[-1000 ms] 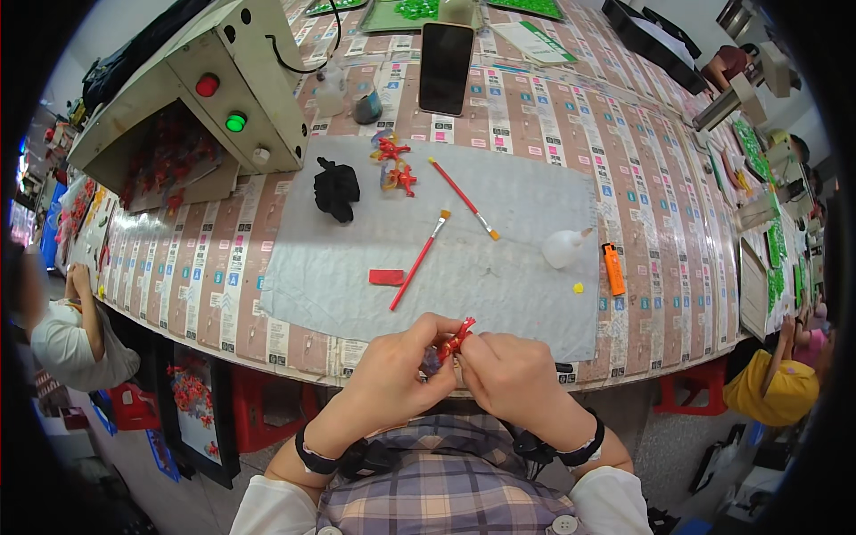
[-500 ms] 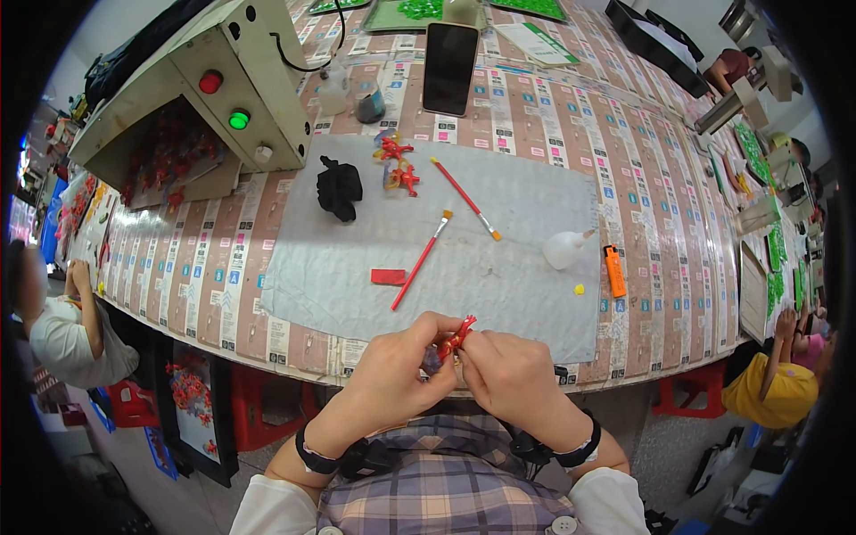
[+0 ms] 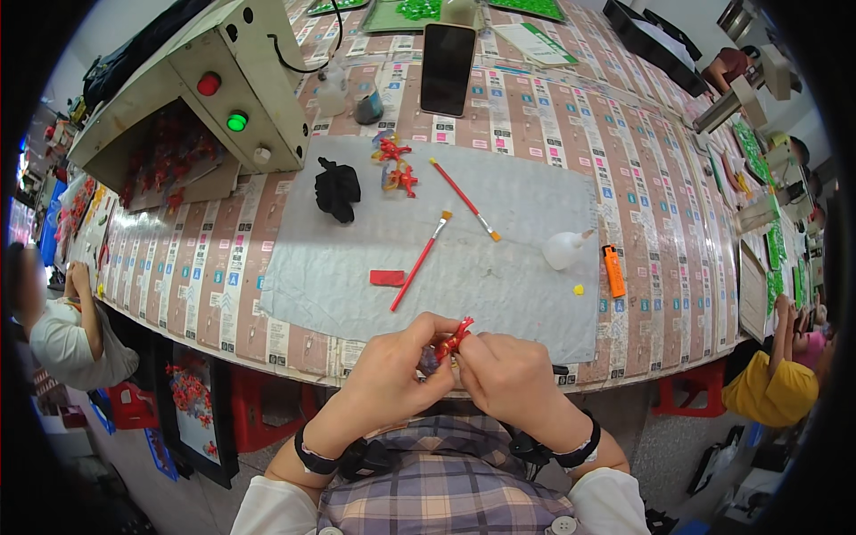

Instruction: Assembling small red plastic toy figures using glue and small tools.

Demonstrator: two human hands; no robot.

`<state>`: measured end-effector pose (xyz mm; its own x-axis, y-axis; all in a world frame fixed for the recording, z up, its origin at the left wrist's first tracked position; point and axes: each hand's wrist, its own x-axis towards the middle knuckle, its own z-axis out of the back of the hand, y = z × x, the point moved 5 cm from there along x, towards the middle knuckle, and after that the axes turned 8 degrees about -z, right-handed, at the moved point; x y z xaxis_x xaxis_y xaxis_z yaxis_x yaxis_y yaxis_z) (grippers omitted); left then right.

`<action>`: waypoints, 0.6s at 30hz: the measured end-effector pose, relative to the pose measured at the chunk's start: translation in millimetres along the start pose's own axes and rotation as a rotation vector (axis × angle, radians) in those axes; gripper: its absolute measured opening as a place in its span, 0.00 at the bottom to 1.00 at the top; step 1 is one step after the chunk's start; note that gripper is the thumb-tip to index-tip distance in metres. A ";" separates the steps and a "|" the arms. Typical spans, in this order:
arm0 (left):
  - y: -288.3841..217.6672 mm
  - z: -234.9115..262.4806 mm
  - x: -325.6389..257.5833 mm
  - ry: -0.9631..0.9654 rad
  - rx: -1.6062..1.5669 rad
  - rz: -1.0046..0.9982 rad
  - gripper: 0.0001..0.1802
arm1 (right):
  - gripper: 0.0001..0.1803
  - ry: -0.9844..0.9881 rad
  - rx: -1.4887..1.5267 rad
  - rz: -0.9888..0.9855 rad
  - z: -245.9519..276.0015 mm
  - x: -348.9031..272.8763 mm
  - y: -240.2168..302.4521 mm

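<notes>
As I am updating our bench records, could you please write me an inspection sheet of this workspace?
Surface: grey sheet spread on a print-covered table.
Job's things: red figure in the hands; two similar figures on the sheet.
Clutter: two red-handled brushes, red block, black bundle, white bottle and yellow scrap on the sheet; orange item just off its right edge.
Hands: left hand and right hand both grip the red figure.
Cables: dark cable looping beside the beige machine.
Surroundings: machine at left, upright phone beyond the sheet, people at both sides.
</notes>
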<state>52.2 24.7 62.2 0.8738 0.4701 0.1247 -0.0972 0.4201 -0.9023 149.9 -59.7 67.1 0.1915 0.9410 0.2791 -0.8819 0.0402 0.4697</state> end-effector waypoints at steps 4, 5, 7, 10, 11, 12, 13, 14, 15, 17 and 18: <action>-0.1 0.5 -0.4 0.007 0.003 0.009 0.18 | 0.09 -0.007 0.007 -0.014 -0.7 0.1 -0.4; -0.4 0.7 -0.3 0.012 0.001 0.016 0.18 | 0.09 -0.006 0.004 -0.014 -0.6 0.0 -0.4; 0.2 1.0 -0.5 0.014 -0.005 0.018 0.18 | 0.09 -0.001 -0.007 0.002 -0.5 0.2 0.4; 1.6 0.5 -0.8 0.010 -0.003 0.014 0.18 | 0.08 -0.010 -0.006 -0.003 -1.5 0.0 0.4; 1.7 0.4 -1.0 0.007 0.000 0.011 0.18 | 0.08 -0.016 -0.002 -0.009 -1.6 -0.2 0.2; 0.8 0.6 -0.8 0.003 0.005 0.004 0.18 | 0.08 -0.020 0.001 -0.010 -1.4 -0.1 0.2; -0.4 1.0 -0.5 0.001 0.009 -0.002 0.18 | 0.08 -0.025 0.004 -0.011 -1.1 0.3 0.1; -1.2 1.5 -0.2 -0.002 0.014 -0.008 0.18 | 0.08 -0.029 0.006 -0.011 -0.9 0.5 0.0; -0.7 1.5 0.0 0.002 0.009 -0.006 0.18 | 0.08 -0.018 -0.006 -0.003 -0.9 0.7 0.5; 0.4 1.7 -0.2 0.010 0.001 0.000 0.18 | 0.09 0.003 -0.029 0.013 -0.5 0.5 1.9; 0.3 1.9 -0.5 0.011 0.004 0.001 0.18 | 0.09 0.002 -0.028 0.012 -0.7 0.3 2.0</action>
<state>50.9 26.0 62.6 0.8788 0.4622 0.1189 -0.1006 0.4229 -0.9006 147.9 -59.1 67.5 0.1799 0.9422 0.2826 -0.8957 0.0382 0.4430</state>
